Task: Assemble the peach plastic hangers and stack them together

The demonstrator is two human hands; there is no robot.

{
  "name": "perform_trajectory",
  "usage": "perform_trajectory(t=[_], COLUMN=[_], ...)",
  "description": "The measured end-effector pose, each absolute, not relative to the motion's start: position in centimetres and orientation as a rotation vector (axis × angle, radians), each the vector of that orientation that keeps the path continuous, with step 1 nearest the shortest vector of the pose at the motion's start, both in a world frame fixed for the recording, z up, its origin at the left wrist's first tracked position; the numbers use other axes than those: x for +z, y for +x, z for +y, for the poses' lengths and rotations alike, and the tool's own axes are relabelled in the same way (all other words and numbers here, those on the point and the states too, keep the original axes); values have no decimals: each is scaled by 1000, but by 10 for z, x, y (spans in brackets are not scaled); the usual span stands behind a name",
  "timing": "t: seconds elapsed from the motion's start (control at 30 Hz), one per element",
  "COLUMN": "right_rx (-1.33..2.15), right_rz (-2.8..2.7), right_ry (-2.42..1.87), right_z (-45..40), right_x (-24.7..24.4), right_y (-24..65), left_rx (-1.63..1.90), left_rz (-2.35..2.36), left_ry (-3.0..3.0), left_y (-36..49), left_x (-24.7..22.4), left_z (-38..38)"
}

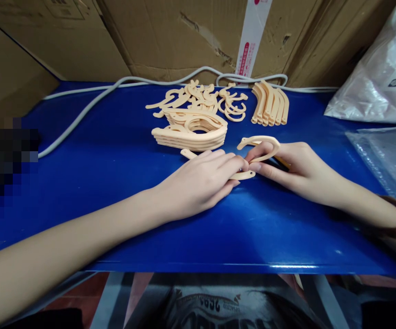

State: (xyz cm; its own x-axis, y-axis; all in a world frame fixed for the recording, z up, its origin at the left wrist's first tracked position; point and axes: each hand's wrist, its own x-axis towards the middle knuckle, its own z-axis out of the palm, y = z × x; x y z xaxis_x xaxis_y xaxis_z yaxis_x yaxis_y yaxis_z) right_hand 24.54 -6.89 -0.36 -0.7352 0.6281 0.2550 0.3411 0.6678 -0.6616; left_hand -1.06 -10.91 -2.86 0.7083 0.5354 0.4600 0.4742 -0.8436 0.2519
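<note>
Both hands meet over the near middle of the table. My left hand [206, 176] is closed over a beige plastic hanger arm [245, 175], whose ends stick out on either side of the palm. Pinched between the thumb and fingers of my right hand [295, 169] is a curved beige hanger hook [275, 146]. The hook's lower end is at my left fingertips, where the exact contact is hidden. Part of another yellowish strip [283, 161] shows behind my right hand. Just beyond my hands lies a neat stack of folded hangers [191, 137].
Loose hooks [232, 103] and a jumbled pile of hanger pieces [198, 96] lie farther back, beside a row of curved arms [269, 105]. A white cable [115, 87] crosses the blue table [115, 173]. Cardboard boxes [184, 41] stand behind; plastic bags [372, 77] are at right.
</note>
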Motion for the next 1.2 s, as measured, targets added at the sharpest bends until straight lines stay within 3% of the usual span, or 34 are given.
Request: perform_trajectory(t=[1.2], right_rx=[836], right_rz=[-2449], right_ry=[-778], right_z=[-68], right_x=[-1], right_y=[244], left_rx=[763], left_rz=[827], left_ry=[2819], left_y=[-11], left_x=[-28], left_z=[-108])
